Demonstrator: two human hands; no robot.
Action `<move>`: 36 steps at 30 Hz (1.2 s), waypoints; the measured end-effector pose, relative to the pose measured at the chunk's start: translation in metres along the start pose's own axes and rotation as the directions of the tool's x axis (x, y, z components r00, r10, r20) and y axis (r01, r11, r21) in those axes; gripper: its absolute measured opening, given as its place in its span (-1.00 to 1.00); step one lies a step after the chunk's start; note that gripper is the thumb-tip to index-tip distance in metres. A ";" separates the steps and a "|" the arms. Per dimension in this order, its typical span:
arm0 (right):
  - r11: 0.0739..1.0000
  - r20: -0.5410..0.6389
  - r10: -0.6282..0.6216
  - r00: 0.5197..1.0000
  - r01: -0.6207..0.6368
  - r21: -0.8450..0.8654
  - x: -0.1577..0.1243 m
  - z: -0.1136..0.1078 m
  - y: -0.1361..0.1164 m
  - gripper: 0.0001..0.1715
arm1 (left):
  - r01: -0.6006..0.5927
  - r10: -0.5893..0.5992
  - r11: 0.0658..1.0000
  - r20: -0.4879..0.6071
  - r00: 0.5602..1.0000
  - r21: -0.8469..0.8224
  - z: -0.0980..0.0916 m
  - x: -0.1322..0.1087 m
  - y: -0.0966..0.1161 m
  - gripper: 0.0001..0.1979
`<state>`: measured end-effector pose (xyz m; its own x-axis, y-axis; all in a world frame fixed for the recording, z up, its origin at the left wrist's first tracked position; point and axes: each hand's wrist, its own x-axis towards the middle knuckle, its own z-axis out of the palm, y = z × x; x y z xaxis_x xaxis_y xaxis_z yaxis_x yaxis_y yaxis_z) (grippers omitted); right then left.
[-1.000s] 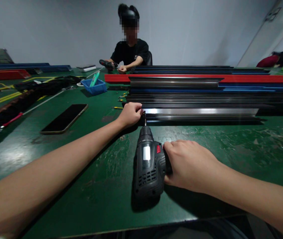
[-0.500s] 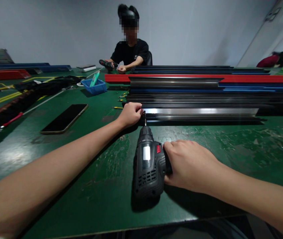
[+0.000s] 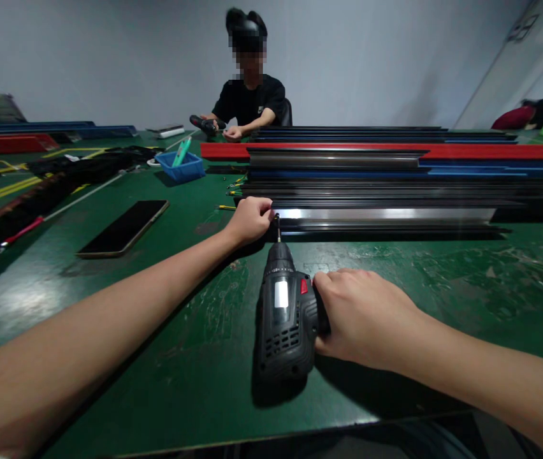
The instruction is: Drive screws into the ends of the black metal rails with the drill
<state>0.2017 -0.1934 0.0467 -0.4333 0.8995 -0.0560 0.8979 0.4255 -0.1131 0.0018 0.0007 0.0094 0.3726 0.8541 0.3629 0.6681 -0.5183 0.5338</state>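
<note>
My right hand [image 3: 364,315] is wrapped round the grip of a black cordless drill [image 3: 283,319], which lies on its side with its bit pointing away from me. The tip of the bit meets the near left end of a long silver-and-black metal profile [image 3: 386,217]. At that same end my left hand [image 3: 251,220] is closed, its fingers pinched against the profile. Whether a small part such as a screw sits between those fingertips is hidden.
Several more long profiles, including a red bar [image 3: 491,152], lie behind. On the left are a phone [image 3: 124,228], a blue bin [image 3: 181,171] holding a teal tool, and black and yellow cables [image 3: 85,167]. Across the green table [image 3: 204,408] sits a person [image 3: 252,99] holding another drill.
</note>
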 end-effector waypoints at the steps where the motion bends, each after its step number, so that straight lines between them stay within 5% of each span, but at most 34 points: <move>1: 1.000 0.004 0.001 1.000 -0.001 0.001 0.000 0.000 0.000 -0.66 | 0.000 0.000 1.000 0.000 1.000 -0.001 0.000 0.000 0.000 -0.71; 36: 1.000 0.016 -0.003 1.000 0.003 -0.004 0.001 -0.001 -0.001 -0.63 | -0.010 0.010 1.000 0.003 1.000 0.014 0.000 0.000 -0.001 -0.73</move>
<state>0.2009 -0.1925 0.0482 -0.4368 0.8967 -0.0714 0.8970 0.4283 -0.1091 0.0009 0.0010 0.0089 0.3812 0.8488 0.3664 0.6729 -0.5265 0.5196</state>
